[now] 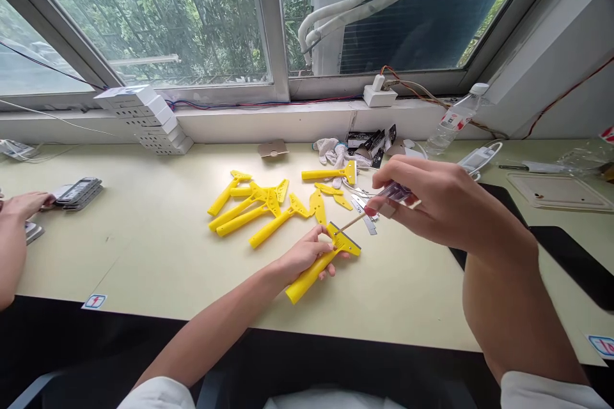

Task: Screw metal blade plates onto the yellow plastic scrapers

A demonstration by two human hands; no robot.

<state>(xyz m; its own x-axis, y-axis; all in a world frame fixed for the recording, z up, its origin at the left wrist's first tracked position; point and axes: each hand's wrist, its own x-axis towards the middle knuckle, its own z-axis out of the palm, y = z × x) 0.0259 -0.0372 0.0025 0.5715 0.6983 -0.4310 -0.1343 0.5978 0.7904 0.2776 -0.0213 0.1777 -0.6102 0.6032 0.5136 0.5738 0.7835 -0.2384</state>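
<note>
My left hand [309, 255] is closed around the head end of a yellow scraper [311, 276], whose handle slants down to the left over the table. A dark blade edge runs along the scraper's head. In my right hand [432, 198] is a screwdriver [394, 192] with a clear handle. Its thin shaft reaches down left, and the tip meets the scraper's head near a screw. Behind lie several more yellow scrapers [235, 220] in a loose pile, one separate scraper [329, 174], small yellow plates [317, 206] and loose metal blades [367, 217].
A white glove [330, 150] and black packaging [367, 144] lie at the back, near a cardboard piece [273, 149]. A plastic bottle [453, 118] stands at the right. White boxes [146, 118] are stacked at the left. Another person's hand [23, 208] touches stacked grey pieces [79, 193] at far left.
</note>
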